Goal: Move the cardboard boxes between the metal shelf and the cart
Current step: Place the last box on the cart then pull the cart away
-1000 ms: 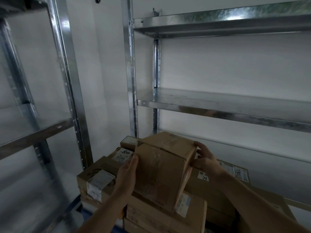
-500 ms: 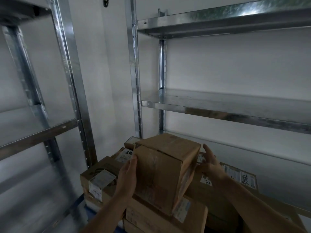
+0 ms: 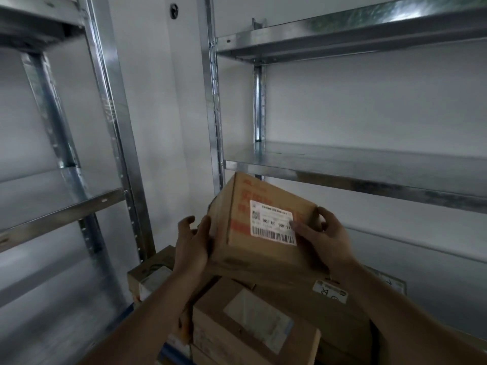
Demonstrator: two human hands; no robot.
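I hold a brown cardboard box [image 3: 245,248] in the air with both hands; a white barcode label on its face is turned towards me. My left hand [image 3: 192,243] presses its left side and my right hand [image 3: 324,235] grips its right end. The box hangs just below and in front of the middle board of the metal shelf [image 3: 355,164], whose boards are bare. Under my arms lies a pile of several more cardboard boxes [image 3: 253,327] on the cart, of which only a blue edge [image 3: 168,351] shows.
A second metal shelf unit [image 3: 60,206] stands to the left, its upright post [image 3: 118,143] close to the pile. White wall fills the gap between the two units and behind the boards.
The box has come up off the pile and been turned so its labelled face shows. Both hands rose with it and my right hand closed on its right end.
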